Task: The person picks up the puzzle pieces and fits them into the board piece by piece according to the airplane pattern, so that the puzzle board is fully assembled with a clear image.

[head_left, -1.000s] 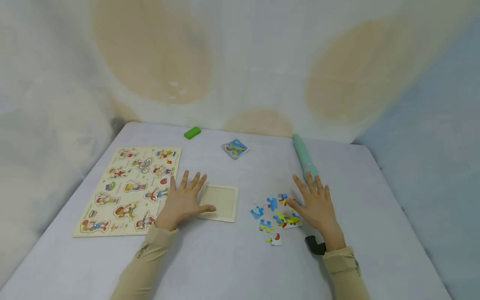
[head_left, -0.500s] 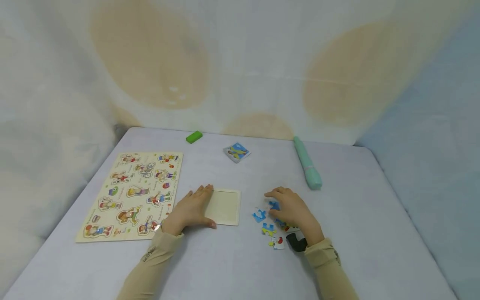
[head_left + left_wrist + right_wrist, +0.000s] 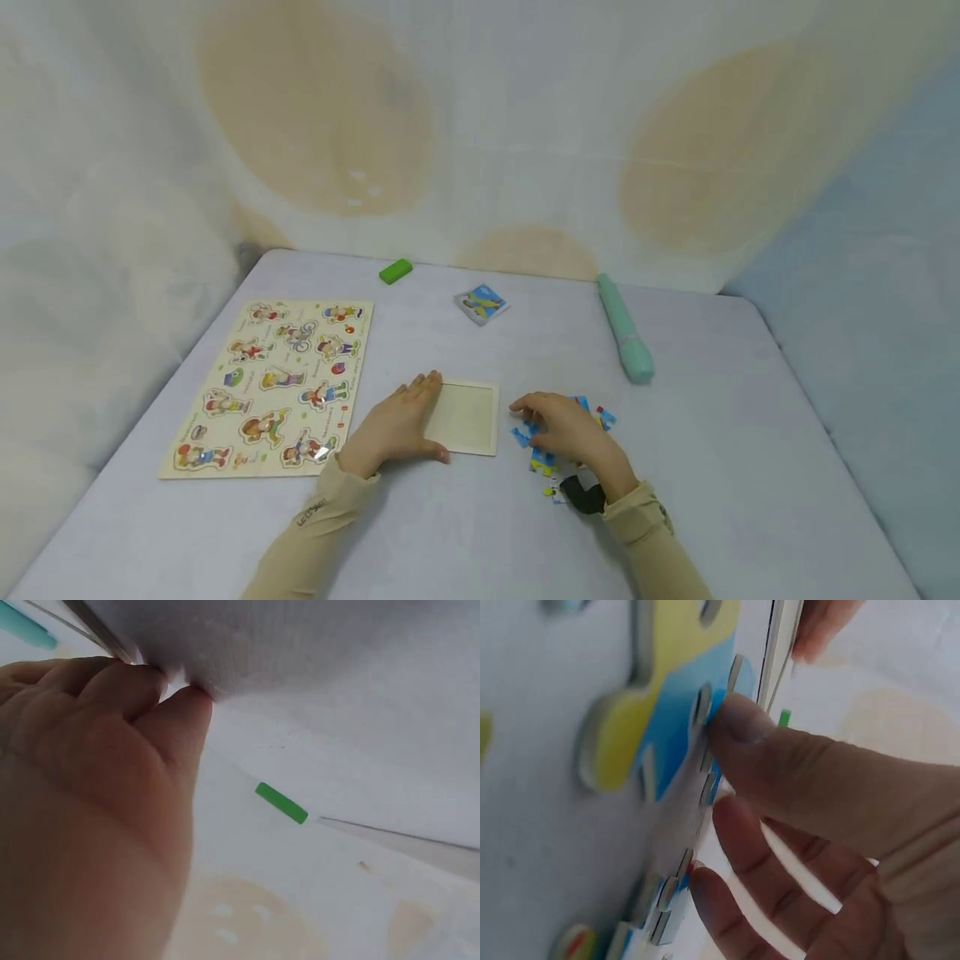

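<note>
My left hand [image 3: 397, 425] lies along the left edge of a small pale wooden puzzle tray [image 3: 489, 417], fingers at its far corner and thumb by its near corner. In the left wrist view, several fingers [image 3: 172, 712] reach to that edge. Over loose jigsaw pieces [image 3: 543, 461], blue, yellow and white, bends my right hand [image 3: 566, 425]. In the right wrist view its thumb [image 3: 742, 724] touches a blue piece [image 3: 718, 705], with a gap to the visible fingers; the index finger is hidden there. The head view shows thumb and index apart with blue between them.
A larger wooden puzzle board [image 3: 262, 392] with printed figures lies at the left. Toward the back are a green block [image 3: 395, 271], a small picture card [image 3: 482, 303] and a mint-green tapered case [image 3: 626, 329]. Fabric walls stand around the table [image 3: 465, 542].
Both hands were spread above the table. The left came down onto the tray's left edge, and the tray shifted slightly right. The right moved left and down onto the pieces, its fingers bending.
</note>
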Demonstrator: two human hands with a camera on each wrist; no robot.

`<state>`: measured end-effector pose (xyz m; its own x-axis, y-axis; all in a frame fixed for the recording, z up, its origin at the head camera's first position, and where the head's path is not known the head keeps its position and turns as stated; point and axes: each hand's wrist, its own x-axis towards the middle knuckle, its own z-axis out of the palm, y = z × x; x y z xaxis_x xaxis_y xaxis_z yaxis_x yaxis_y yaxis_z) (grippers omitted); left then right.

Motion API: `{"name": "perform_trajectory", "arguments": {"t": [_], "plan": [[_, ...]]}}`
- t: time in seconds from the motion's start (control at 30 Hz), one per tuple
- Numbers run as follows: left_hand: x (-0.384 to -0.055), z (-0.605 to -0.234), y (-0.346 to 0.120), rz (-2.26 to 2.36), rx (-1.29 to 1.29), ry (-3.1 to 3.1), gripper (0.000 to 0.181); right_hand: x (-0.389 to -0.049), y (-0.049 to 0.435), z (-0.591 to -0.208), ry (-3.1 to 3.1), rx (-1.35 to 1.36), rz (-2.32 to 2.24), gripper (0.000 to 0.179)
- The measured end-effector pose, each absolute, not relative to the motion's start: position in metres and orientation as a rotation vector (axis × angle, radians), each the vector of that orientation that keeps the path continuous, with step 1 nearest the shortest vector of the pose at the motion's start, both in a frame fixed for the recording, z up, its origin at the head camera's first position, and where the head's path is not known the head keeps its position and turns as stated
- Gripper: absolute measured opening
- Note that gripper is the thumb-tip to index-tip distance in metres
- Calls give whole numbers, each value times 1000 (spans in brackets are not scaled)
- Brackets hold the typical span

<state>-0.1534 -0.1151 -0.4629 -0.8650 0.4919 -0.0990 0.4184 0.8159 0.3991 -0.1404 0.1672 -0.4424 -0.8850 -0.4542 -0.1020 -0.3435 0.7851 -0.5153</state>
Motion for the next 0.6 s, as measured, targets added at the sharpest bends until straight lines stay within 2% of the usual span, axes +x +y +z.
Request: {"name": "perform_trajectory", "arguments": {"t": [0.4, 0.6], "plan": [[-158, -462, -128, 618, 706, 2712, 114, -152, 180, -445, 2643, -391, -990, 4], [-158, -463, -126, 612, 682, 2720, 116, -169, 165, -441, 2551, -296, -1190, 12]]}}
